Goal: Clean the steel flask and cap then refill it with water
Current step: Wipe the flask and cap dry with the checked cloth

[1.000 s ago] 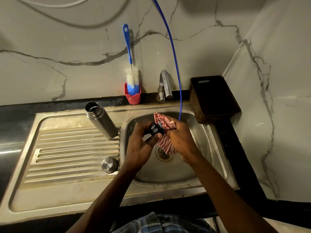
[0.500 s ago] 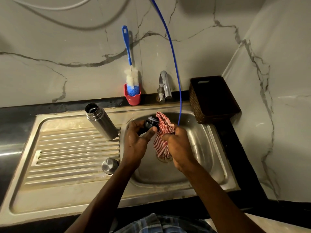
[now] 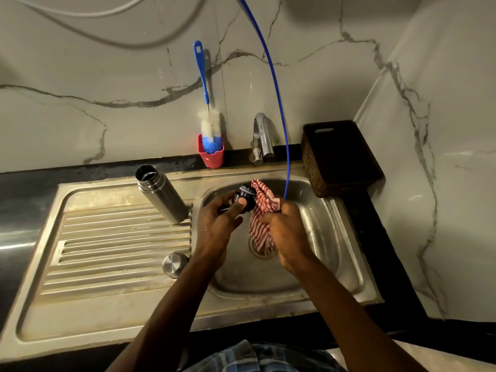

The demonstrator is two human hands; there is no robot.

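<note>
Over the sink basin (image 3: 335, 253), my left hand (image 3: 217, 226) grips a small black flask stopper (image 3: 246, 197) between thumb and fingers. Right beside it, my right hand (image 3: 284, 232) holds a red and white striped cloth (image 3: 261, 218), bunched up and touching the stopper. The open steel flask (image 3: 161, 196) stands uncapped on the draining board (image 3: 107, 237), left of the basin. A round steel cap (image 3: 174, 264) lies on the board near the basin's edge.
A blue bottle brush (image 3: 208, 122) stands in a red holder (image 3: 212, 154) by the wall. The tap (image 3: 261, 138) is behind the basin, and a thin blue tube (image 3: 276, 84) hangs down into it. A dark woven basket (image 3: 338, 157) sits at the right.
Both hands have risen a little toward the back of the basin with the stopper and cloth. The stopper has turned in my left hand, and the cloth hangs longer below my right hand.
</note>
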